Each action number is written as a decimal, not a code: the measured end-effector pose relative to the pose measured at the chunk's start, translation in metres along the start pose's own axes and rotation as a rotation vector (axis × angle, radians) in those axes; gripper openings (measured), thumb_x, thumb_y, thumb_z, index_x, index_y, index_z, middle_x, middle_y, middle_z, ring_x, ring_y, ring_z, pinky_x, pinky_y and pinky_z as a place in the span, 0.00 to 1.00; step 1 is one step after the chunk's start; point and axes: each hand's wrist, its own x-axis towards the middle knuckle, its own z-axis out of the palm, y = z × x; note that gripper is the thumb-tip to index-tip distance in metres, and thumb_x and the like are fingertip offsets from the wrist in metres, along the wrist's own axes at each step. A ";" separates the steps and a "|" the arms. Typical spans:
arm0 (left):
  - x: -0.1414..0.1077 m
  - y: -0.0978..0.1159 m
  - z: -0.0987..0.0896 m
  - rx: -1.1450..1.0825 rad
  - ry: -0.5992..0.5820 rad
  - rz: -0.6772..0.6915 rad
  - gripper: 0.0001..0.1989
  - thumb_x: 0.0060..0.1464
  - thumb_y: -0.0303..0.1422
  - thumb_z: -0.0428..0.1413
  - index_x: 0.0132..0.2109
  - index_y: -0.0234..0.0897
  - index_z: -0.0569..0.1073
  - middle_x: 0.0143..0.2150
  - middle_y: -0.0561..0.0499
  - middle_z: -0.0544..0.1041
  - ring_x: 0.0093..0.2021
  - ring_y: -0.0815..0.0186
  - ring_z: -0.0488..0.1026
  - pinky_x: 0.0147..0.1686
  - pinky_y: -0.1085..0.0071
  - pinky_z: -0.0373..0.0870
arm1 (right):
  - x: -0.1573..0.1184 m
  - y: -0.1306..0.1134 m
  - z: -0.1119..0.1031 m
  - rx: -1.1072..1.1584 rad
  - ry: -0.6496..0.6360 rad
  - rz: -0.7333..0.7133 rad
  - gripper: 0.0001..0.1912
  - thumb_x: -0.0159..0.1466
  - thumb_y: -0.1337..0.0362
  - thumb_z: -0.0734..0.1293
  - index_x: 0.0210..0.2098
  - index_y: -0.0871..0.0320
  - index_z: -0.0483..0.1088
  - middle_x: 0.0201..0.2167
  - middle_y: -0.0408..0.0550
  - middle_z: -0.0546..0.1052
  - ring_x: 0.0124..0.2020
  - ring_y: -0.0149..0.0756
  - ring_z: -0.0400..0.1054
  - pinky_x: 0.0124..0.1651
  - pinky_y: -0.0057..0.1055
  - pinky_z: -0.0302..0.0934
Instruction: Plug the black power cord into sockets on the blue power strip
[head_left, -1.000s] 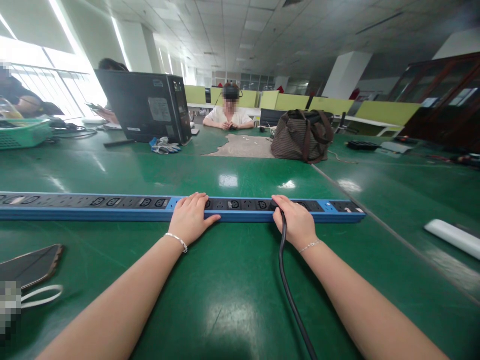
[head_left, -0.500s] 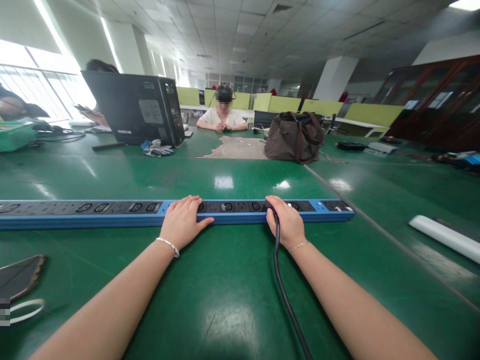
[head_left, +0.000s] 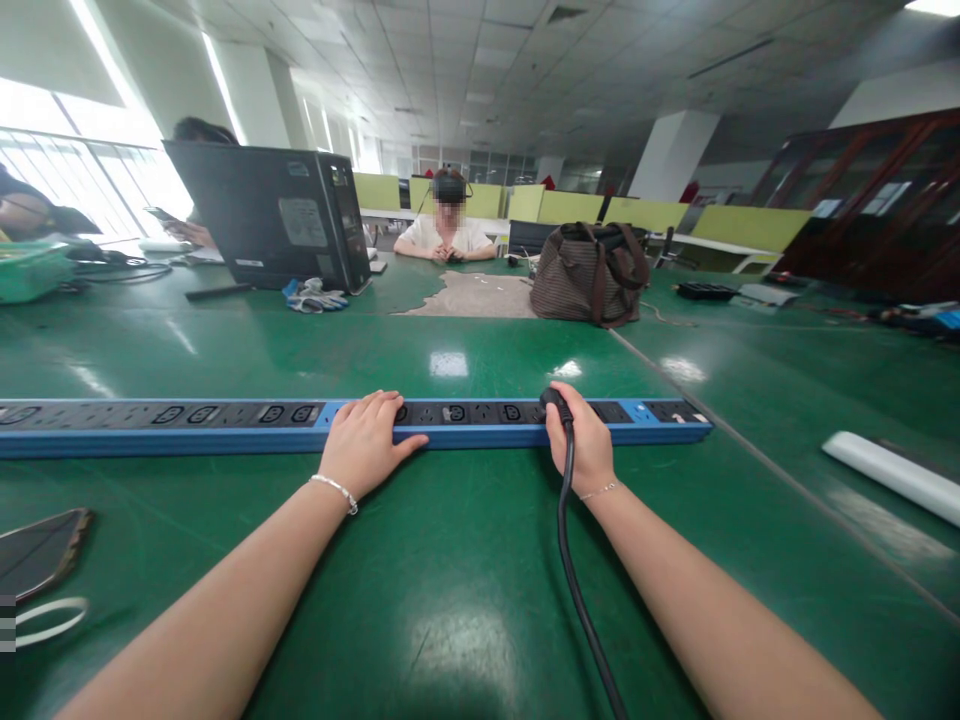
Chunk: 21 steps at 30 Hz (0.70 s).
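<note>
Since the earlier frame, the right hand (head_left: 586, 440) has moved a little to the right along the strip, and the black moulded plug (head_left: 553, 398) has moved together with it. The left hand (head_left: 364, 435) has stayed at its same place.

The right hand has a narrow grip: its thumb and fingers are closed on the plug, from which a thick black round cable (head_left: 577, 580) goes down toward the near edge of the view. The plug is over the top of the long blue metal power strip with black sockets (head_left: 465, 436), near its right end; I cannot tell if the plug touches the socket face. The left hand is wide, with the thumb apart from the fingers. It rests on the strip, the fingers across the top and the thumb along the near side.

The strip lies across the glossy green table (head_left: 420, 350), in front of the person, and it goes out of view at the left. Nearer, at the left side, there are a dark flat phone (head_left: 41, 555) and a white loop (head_left: 52, 620). Farther away stand a black box-shaped computer case (head_left: 266, 215), with blue and white gloves (head_left: 315, 295) beside it, and a brown woven bag (head_left: 581, 275). Behind them, another person (head_left: 442, 230) sits with hands together.
</note>
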 end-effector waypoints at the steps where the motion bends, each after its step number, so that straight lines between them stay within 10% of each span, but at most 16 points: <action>1: 0.000 0.000 0.000 0.002 0.001 0.001 0.29 0.52 0.51 0.51 0.53 0.33 0.67 0.55 0.39 0.71 0.56 0.53 0.66 0.55 0.56 0.59 | 0.002 0.001 -0.003 0.028 0.036 0.023 0.18 0.64 0.61 0.57 0.51 0.58 0.67 0.48 0.53 0.75 0.46 0.40 0.70 0.50 0.36 0.64; 11: 0.001 0.002 -0.003 0.016 -0.014 -0.009 0.30 0.52 0.50 0.52 0.53 0.31 0.67 0.55 0.38 0.71 0.56 0.53 0.66 0.55 0.57 0.59 | 0.016 0.075 -0.045 0.265 0.313 0.357 0.20 0.63 0.53 0.58 0.43 0.59 0.73 0.40 0.51 0.78 0.43 0.41 0.70 0.51 0.42 0.62; 21: 0.000 0.002 -0.004 -0.004 -0.024 -0.022 0.30 0.52 0.50 0.52 0.53 0.31 0.68 0.55 0.38 0.71 0.57 0.53 0.65 0.56 0.57 0.58 | 0.008 0.099 -0.045 0.080 0.039 0.273 0.20 0.63 0.49 0.57 0.44 0.52 0.73 0.44 0.48 0.77 0.48 0.43 0.69 0.55 0.46 0.58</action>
